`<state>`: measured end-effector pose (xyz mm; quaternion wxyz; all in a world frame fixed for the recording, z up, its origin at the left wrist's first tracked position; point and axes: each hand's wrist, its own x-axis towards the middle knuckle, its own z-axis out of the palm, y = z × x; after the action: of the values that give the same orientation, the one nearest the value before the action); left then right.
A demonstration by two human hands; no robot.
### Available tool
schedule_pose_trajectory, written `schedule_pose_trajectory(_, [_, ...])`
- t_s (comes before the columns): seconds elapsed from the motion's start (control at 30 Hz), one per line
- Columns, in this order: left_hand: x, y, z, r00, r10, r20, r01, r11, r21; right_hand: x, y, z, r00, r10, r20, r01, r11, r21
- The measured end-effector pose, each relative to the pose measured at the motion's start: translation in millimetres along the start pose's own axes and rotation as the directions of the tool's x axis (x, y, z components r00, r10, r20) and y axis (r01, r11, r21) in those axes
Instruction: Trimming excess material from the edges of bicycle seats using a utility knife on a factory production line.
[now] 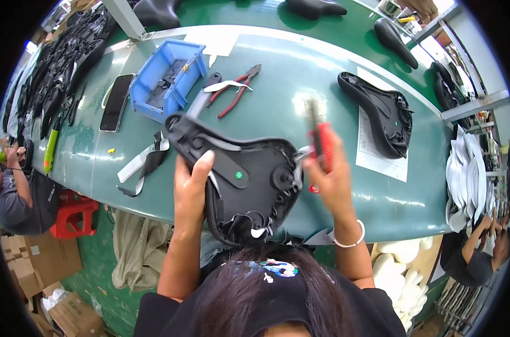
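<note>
My left hand grips a black bicycle saddle by its left side, thumb on the underside. The saddle lies underside up, its narrow nose toward the far left, cover edge gathered in ruffles around the wide end. A small green round sticker sits on its middle. My right hand, blurred by motion, is closed round a red-handled tool with a dark, narrow tip pointing away; its exact kind is smeared. This hand is beside the saddle's right edge, near a loose strip of grey trim.
Beyond the saddle lie red-handled pliers and a blue bin of dark scraps. A phone is at left, another upturned saddle on paper at right. Black covers pile at far left. Co-workers sit at both sides.
</note>
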<state>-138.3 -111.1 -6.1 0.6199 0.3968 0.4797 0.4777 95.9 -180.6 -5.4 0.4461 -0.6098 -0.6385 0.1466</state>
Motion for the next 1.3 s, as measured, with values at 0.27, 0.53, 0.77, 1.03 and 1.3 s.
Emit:
schedule_pose_trajectory(0.27, [7, 31, 61, 0.595, 0.41, 0.691, -0.786, 0.116, 0.608, 6, -28, -18, 0.885, 0.457, 0.086, -0.432, 0.737, 0.52])
schedule_pose_trajectory(0.53, [40, 12, 82, 0.603, 0.166, 0.781, -0.75, 0.451, 0.483, -27, 11, -46, 0.995, -0.001, 0.097, 0.012, 0.994, -0.109])
schedule_pose_trajectory(0.77, [42, 23, 80, 0.853, -0.055, 0.519, -0.062, 0.976, 0.207, -46, -23, -24, 0.971, 0.141, 0.193, -0.04, 0.892, -0.451])
schedule_pose_trajectory(1.03, [35, 28, 69, 0.737, 0.23, 0.635, -0.095, 0.966, -0.239, -39, -50, -17, 0.939, 0.29, 0.184, -0.14, 0.812, -0.566])
schedule_pose_trajectory(1.3, [73, 17, 55, 0.563, 0.703, 0.434, -0.755, 0.224, 0.616, -16, -54, -40, 0.915, 0.275, 0.297, -0.001, 0.736, -0.677])
